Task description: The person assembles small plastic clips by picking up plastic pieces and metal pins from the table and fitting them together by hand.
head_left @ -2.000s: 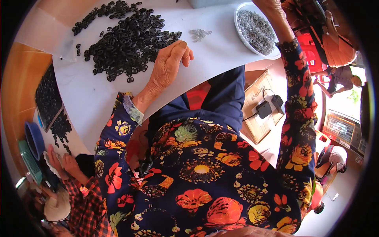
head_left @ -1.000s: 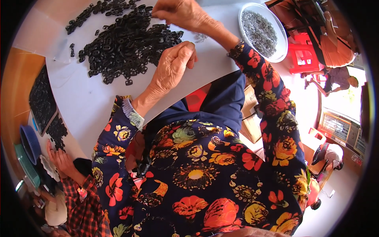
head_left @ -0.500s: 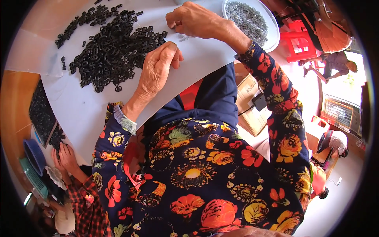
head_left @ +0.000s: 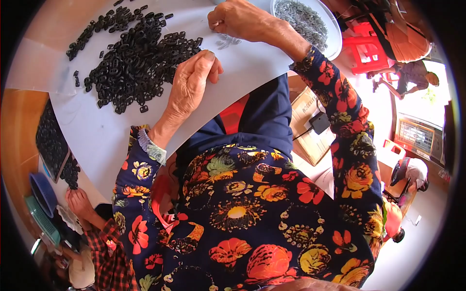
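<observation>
My left hand (head_left: 191, 80) rests by the near edge of the white table (head_left: 218, 89), thumb up and fingers curled closed; whatever it holds, if anything, is hidden. Just left of it spreads a large heap of small black plastic pieces with holes (head_left: 133, 60). Farther off, my right hand (head_left: 240, 19) hovers over the table with its fingertips pinched together, and I cannot make out what is in them. A few small clear plastic pieces (head_left: 228, 40) lie beneath that hand. Beside the right wrist stands a round white tub (head_left: 335, 41) full of similar clear pieces (head_left: 301, 22).
At the left, a co-worker's hands (head_left: 80, 201) are beside a tray of black pieces (head_left: 51, 140). Blue (head_left: 42, 194) and green baskets (head_left: 41, 218) stand near them. A cardboard box (head_left: 310, 136) is below the table's right side; red stools (head_left: 364, 53) and people are farther right.
My right hand has shifted slightly right, showing more of the clear pieces beneath it. My left hand stays almost in place. The co-worker's hands have drawn together and slightly down.
</observation>
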A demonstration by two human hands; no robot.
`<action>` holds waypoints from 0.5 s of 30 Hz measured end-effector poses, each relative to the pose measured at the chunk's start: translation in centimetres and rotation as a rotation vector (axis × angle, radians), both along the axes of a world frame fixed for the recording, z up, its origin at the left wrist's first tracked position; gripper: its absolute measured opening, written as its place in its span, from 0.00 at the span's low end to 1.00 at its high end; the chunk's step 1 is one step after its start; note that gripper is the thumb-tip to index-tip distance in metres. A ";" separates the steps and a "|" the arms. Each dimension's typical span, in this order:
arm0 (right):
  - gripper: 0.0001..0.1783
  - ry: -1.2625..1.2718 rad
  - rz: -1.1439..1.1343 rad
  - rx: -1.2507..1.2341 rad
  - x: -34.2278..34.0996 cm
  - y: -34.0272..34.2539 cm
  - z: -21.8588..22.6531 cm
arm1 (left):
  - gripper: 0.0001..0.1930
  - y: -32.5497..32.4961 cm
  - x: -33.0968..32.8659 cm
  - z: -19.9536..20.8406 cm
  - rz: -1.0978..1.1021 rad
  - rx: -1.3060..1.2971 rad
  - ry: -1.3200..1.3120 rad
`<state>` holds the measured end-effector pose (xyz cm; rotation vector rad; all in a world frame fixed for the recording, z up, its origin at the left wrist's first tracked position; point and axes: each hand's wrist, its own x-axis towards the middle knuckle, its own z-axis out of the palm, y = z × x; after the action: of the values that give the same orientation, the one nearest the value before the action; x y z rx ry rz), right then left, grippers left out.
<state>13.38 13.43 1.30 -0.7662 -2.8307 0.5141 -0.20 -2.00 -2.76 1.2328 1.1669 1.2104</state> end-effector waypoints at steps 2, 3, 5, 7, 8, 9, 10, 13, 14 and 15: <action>0.06 -0.024 0.035 0.032 -0.2 0.3 -0.2 | 0.22 0.0 0.1 0.2 0.005 -0.005 0.003; 0.06 -0.024 0.037 0.032 -0.2 0.3 -0.3 | 0.22 0.1 0.1 0.3 0.000 -0.006 0.012; 0.06 -0.032 0.028 0.077 -0.4 0.1 -0.4 | 0.21 0.0 0.2 0.4 0.001 -0.006 0.019; 0.05 -0.006 0.035 0.051 -0.7 -0.1 0.0 | 0.20 -0.1 0.2 0.4 -0.032 0.018 0.061; 0.05 0.021 0.038 0.025 -0.8 -0.3 0.2 | 0.20 -0.1 0.2 0.4 -0.027 0.016 0.060; 0.05 0.020 0.043 0.023 -1.2 -0.5 0.0 | 0.20 -0.2 0.1 0.4 -0.039 0.032 0.076; 0.05 0.062 0.089 -0.016 -1.6 -0.7 -0.2 | 0.20 -0.2 0.2 0.4 -0.055 0.048 0.093; 0.06 0.103 0.143 -0.023 -2.6 -1.0 -1.1 | 0.20 -0.2 0.3 0.7 -0.041 0.052 0.077; 0.07 0.102 0.149 0.013 -2.8 -1.1 -1.2 | 0.20 -0.2 0.4 0.8 -0.041 0.052 0.077; 0.07 0.072 0.133 0.013 -2.6 -1.1 -1.3 | 0.20 -0.2 0.4 0.9 -0.050 0.039 0.082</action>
<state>10.75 12.34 0.04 -0.5489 -2.8281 0.5307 0.19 -2.20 -1.83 1.3441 1.1701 1.1598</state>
